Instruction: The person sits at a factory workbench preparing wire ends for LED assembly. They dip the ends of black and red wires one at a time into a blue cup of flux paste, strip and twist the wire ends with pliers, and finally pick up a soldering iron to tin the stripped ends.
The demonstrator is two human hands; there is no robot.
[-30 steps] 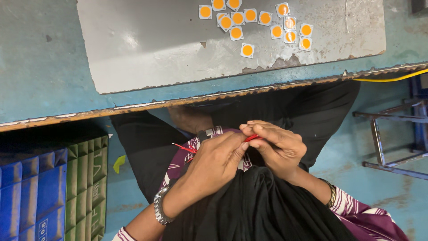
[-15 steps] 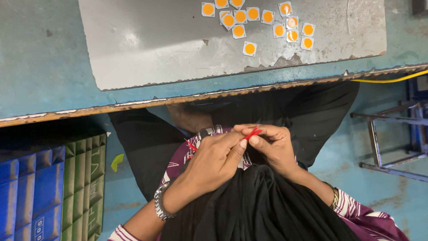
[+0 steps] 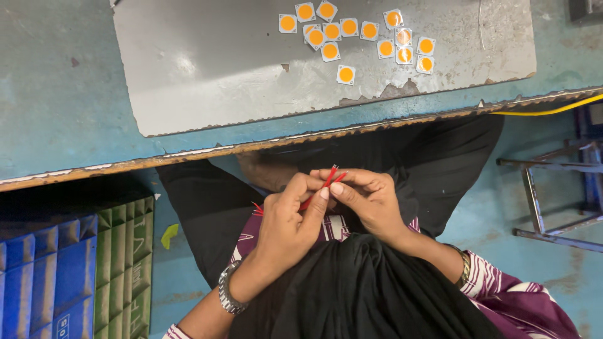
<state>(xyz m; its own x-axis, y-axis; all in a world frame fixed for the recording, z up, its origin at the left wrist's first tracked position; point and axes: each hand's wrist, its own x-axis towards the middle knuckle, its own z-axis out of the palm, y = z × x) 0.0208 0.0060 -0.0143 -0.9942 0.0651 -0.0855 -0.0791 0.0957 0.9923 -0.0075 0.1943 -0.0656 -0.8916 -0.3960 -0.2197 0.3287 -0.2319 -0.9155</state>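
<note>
1. The left hand (image 3: 290, 221) and the right hand (image 3: 370, 204) meet over the person's lap, just below the front edge of the counter (image 3: 63, 113). Both pinch a small bundle of thin red wires (image 3: 323, 186) between thumb and fingertips; the short ends poke up past the fingers, and a few red ends show lower down by the left palm.

2. The wires are slender and held only at the fingertips. A loosened pinch could let one slide out and drop to the floor under the counter, where it would be hard to find.

3. The work happens off the counter, over dark cloth. A dropped strand could catch in the folds of the black garment (image 3: 370, 295) rather than fall clear.

4. Twisting or bending thin wire repeatedly at one spot could kink or snap it. I cannot tell how stiff these are.

5. The square yellow-centred LED chips (image 3: 355, 34) lie loose on the grey metal sheet (image 3: 207, 69), well back from the counter's edge. A knee bumping the counter from below could scatter them.

6. The yellow cable (image 3: 553, 108) hangs along the counter's edge on the right and could snag a rising arm.
</note>
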